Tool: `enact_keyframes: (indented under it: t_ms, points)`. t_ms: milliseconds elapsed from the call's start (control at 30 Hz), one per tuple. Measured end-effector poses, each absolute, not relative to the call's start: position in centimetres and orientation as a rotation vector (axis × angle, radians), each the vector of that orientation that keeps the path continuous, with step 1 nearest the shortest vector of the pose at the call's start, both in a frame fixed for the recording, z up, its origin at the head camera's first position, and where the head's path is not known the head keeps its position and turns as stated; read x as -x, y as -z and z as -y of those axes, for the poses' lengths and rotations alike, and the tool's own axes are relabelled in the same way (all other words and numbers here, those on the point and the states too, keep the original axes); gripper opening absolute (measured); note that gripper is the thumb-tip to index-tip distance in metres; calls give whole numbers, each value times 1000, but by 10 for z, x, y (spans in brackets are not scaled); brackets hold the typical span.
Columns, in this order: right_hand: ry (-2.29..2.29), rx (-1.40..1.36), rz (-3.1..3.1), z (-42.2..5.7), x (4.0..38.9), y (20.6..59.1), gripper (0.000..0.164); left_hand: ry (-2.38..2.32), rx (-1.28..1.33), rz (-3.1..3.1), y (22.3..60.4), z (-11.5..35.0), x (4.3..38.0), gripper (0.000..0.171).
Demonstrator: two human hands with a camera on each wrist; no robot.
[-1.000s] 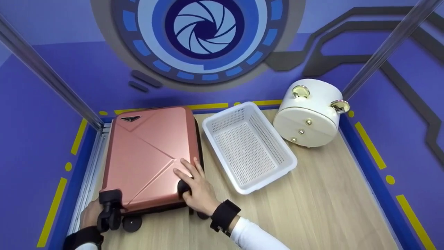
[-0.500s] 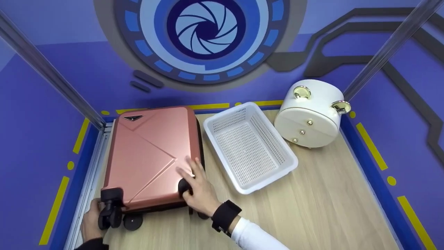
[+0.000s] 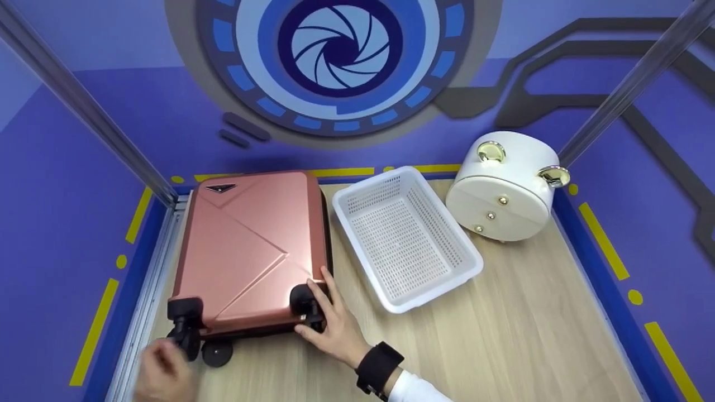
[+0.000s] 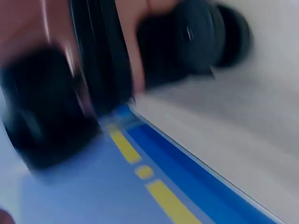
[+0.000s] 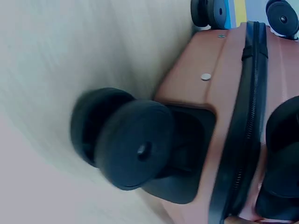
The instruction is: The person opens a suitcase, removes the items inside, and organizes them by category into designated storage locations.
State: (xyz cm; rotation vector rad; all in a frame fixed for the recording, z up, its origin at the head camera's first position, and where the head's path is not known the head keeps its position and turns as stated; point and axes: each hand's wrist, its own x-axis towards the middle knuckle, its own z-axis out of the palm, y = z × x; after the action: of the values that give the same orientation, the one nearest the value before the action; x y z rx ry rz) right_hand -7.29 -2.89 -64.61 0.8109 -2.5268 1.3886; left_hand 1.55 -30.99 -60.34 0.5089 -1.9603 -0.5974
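A rose-pink hard-shell suitcase lies flat on the left, black wheels toward me. My left hand, blurred, is at the near left wheel with its fingers loosely curled and nothing seen in them. In the left wrist view, a black wheel and the suitcase corner are smeared by motion. My right hand rests at the near right corner, fingers extended along the side beside the wheel, thumb at the lower edge. The right wrist view shows the suitcase's black zipper and a double wheel.
Right of the suitcase sits a white perforated plastic basket. A round cream case with gold ear-like rings and knobs stands in the back right corner. Purple-blue printed walls and metal rails bound the wooden floor.
My left hand has come out from behind the left wheel, toward me and rightward. My right hand's fingers have slid off the suitcase's top to its right corner. The suitcase stays put.
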Motion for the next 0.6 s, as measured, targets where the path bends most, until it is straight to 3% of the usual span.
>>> enact_keyframes:
  t_ms: [133, 233, 333, 467, 600]
  points:
    - [-1363, -846, 2503, 23, 67, 654, 98, 519, -131, 1994, 624, 259, 0, 27]
    - [-1343, -869, 2469, 22, 63, 657, 99, 463, 27, 2110, 647, 233, 5, 41]
    - [-1328, -878, 2420, 22, 61, 657, 98, 437, 71, 2209, 668, 217, 7, 62]
    - [-1338, -892, 2362, 22, 60, 653, 91, 397, 56, 2246, 688, 208, 10, 75]
    - [-1396, -899, 2335, 22, 62, 646, 69, 372, 66, 2238, 695, 207, 15, 82]
